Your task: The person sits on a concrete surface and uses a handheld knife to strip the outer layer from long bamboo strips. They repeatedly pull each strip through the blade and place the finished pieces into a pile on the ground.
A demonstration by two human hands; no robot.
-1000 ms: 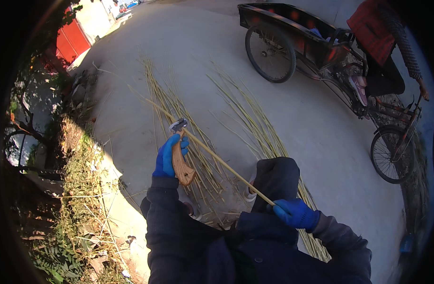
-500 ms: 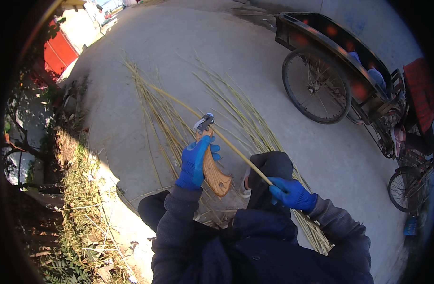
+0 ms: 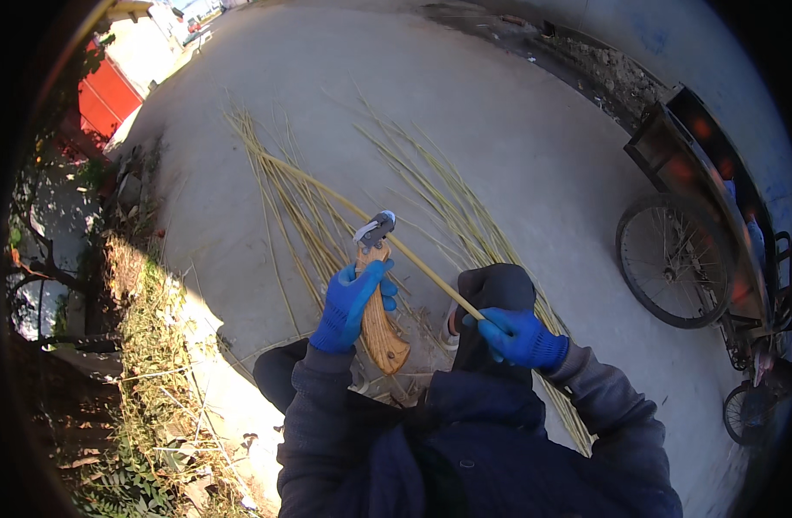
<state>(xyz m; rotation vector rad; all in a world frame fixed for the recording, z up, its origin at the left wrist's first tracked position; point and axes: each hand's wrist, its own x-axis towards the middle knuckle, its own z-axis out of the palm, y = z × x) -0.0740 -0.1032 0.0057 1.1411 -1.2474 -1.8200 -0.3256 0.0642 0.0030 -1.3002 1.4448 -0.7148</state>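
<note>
My left hand wears a blue glove and grips a wooden-handled cutting tool, metal head pointing up. That head touches a long pale yellow stick slanting from far left down to my right hand, also blue-gloved, which is closed around the stick's near end. Both hands are above my lap, in dark sleeves.
Several more thin yellow sticks lie in two spread rows on the concrete ground. A cart with spoked wheels stands at the right. Weeds and dry brush line the left edge, with a red structure far left.
The view has shifted, so the cart sits further right. My left hand with the tool has slid closer along the stick toward my right hand.
</note>
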